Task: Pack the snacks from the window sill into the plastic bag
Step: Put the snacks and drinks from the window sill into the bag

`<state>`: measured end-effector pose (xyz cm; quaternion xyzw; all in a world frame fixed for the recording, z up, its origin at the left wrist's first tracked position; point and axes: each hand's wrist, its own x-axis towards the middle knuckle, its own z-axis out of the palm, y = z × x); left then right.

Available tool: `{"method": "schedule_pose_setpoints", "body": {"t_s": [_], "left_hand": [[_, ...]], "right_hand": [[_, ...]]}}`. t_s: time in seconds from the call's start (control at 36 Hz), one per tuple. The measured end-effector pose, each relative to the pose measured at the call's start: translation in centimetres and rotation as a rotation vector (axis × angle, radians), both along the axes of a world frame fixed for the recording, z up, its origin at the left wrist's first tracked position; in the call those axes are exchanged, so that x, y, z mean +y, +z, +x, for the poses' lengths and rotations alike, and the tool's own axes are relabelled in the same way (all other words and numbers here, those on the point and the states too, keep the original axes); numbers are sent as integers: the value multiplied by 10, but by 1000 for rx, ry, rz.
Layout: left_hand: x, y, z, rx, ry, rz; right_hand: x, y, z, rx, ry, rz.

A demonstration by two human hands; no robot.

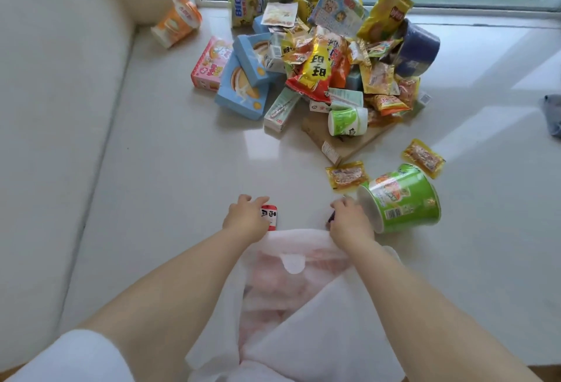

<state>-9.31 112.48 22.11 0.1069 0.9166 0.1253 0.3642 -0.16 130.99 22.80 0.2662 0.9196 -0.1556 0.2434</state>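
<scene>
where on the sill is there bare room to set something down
Bare sill lies left of the hands, between the wall cushion and the snack pile. Another bare stretch lies right of the green cup. Crowded: the pile by the window.

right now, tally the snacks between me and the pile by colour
green tub: 1
yellow sachets: 2
red pack: 1
dark item, mostly hidden by the right hand: 1
total: 5

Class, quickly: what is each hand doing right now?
Left hand: grips small red-and-white packet.
Right hand: holds a small dark item, kind unclear.
</scene>
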Motion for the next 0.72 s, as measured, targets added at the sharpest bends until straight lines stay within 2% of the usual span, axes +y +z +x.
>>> {"method": "schedule_pose_setpoints", "body": {"t_s": [0.17,0.28,0.42,0.5,0.58,0.67,0.72], "left_hand": [[14,-16,-15,64,-210,-55],[25,-20,-26,-10,-266,-33],[36,-19,-25,-90,-168,-50],[44,-18,-27,-147,-77,-25],[51,-15,-35,-203,129,90],[59,-14,-47,-169,236,131],[67,-14,-54,-187,331,224]], "right_hand": [[9,-22,-11,-98,-21,106],[15,-32,-22,-135,-72,146],[27,-32,-33,-182,-125,200],[35,-27,-37,-211,-38,218],[43,-23,-42,-101,77,242],[53,-25,-54,63,196,258],[60,-26,-65,84,204,222]]}}
